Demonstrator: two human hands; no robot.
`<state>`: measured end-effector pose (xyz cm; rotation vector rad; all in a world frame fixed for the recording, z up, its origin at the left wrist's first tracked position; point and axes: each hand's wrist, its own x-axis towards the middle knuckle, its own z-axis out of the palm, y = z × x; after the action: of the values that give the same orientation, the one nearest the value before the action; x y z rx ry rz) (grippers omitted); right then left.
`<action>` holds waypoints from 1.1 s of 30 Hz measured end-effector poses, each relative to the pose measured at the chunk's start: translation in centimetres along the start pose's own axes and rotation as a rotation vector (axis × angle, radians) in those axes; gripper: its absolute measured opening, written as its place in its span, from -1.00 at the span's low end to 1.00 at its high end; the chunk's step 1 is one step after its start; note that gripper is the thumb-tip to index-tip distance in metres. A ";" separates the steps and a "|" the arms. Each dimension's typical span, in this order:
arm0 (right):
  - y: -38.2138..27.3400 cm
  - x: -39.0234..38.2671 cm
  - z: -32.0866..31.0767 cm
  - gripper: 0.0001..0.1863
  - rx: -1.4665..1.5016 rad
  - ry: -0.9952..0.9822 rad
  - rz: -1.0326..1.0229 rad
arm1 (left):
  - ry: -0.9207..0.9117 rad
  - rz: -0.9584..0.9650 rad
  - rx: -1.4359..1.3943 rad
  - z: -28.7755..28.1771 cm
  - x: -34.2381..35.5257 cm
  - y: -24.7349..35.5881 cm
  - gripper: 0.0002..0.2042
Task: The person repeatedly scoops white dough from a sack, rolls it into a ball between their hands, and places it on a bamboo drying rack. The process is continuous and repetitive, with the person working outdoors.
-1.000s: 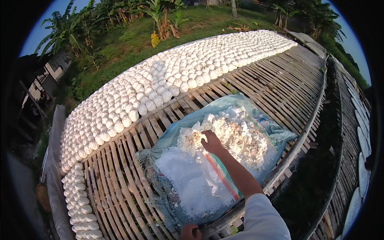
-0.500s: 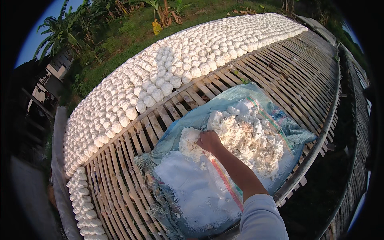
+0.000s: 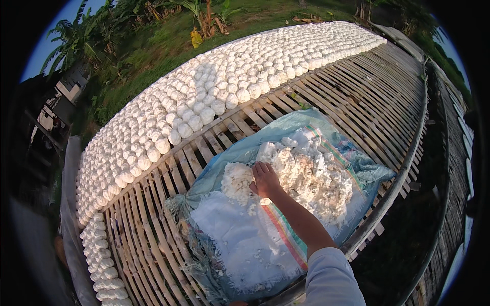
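Evidently Well Along, With Plenty Left

We have our right hand (image 3: 265, 181) down where a smaller clump (image 3: 237, 181) meets the larger crumbly pile (image 3: 316, 181), both white. Its fingers lie side by side, back of the hand upward; the palm side is hidden, so we cannot tell whether it is closed on anything. A sliver of skin at the lower edge may be our left hand (image 3: 238, 304); we cannot tell its state.

Pile and clump sit on a blue-green sheet (image 3: 278, 132) and a frayed white cloth (image 3: 229, 229), spread on the slatted bench (image 3: 137, 217). Beyond them, close-packed white lumps (image 3: 201, 94) fill the far side in rows, and a narrow column (image 3: 104, 255) of similar pieces runs down the left end. We judge those rows to be the finished part and the loose pile the share left over; the bare slats seem to leave room for more.

We can read no brand, label or writing; the cloth's coloured stripe (image 3: 286, 227) shows only red, white and green bands.
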<state>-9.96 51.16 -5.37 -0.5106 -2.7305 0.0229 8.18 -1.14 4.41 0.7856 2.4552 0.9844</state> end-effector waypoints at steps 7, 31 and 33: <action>-2.4 -2.2 -0.5 -0.29 0.076 -0.258 0.163 | -0.014 -0.045 -0.010 -0.2 -0.1 -0.2 -0.82; -6.2 -10.8 -2.2 -0.12 -0.010 -0.228 0.198 | 0.030 0.001 0.008 -0.7 -0.1 0.4 -0.84; -6.0 -11.1 -1.2 -0.13 -0.014 -0.270 0.202 | 0.023 -0.008 -0.025 -0.7 -0.1 0.2 -0.84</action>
<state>-1.93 41.59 -7.61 -0.8409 -2.9280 0.1337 7.96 -1.44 5.02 0.7598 2.4588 1.0245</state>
